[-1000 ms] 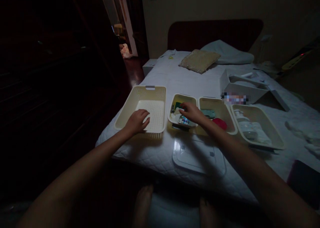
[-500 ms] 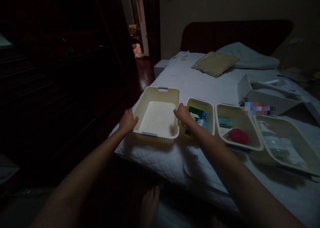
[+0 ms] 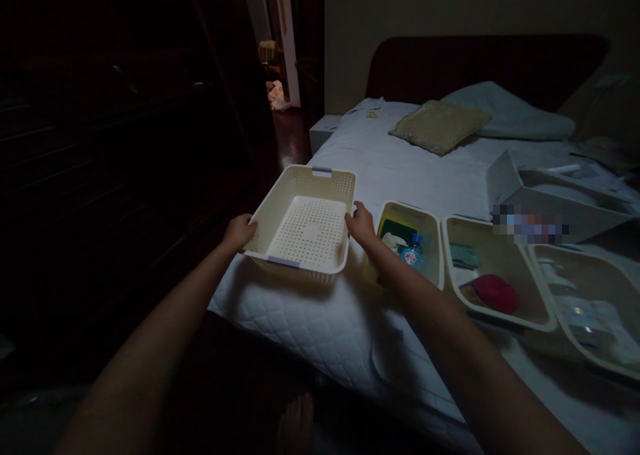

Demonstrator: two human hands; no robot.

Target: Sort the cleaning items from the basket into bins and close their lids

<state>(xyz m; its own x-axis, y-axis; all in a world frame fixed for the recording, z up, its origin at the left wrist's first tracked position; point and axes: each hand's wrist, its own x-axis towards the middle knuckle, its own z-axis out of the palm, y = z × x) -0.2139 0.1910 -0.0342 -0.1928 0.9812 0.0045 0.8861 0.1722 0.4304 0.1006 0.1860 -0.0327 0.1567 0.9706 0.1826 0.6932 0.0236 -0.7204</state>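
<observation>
A cream plastic basket (image 3: pixel 313 232) with a perforated floor and grey handle clips is held at the bed's front left corner. Nothing lies inside it. My left hand (image 3: pixel 240 232) grips its left rim, fingers closed with the thumb on top. On the opposite rim, my right hand (image 3: pixel 361 224) is closed in the same way. Just right of that hand is a second basket (image 3: pixel 437 242), holding a blue-capped bottle (image 3: pixel 413 250), a dark green item (image 3: pixel 399 230) and something white. Whether the held basket touches the mattress I cannot tell.
Farther right on the bed (image 3: pixel 300 315) are a basket (image 3: pixel 543 295) with a red item (image 3: pixel 493 293) and another basket (image 3: pixel 613 275) with clear packages. Behind them lies an open white box (image 3: pixel 560 198). A beige pillow (image 3: pixel 440 127) rests near the headboard (image 3: pixel 480 68).
Both hands have shifted the held basket slightly left, away from the second basket, and a gap between the two has widened. The camera view has also shifted a little.
</observation>
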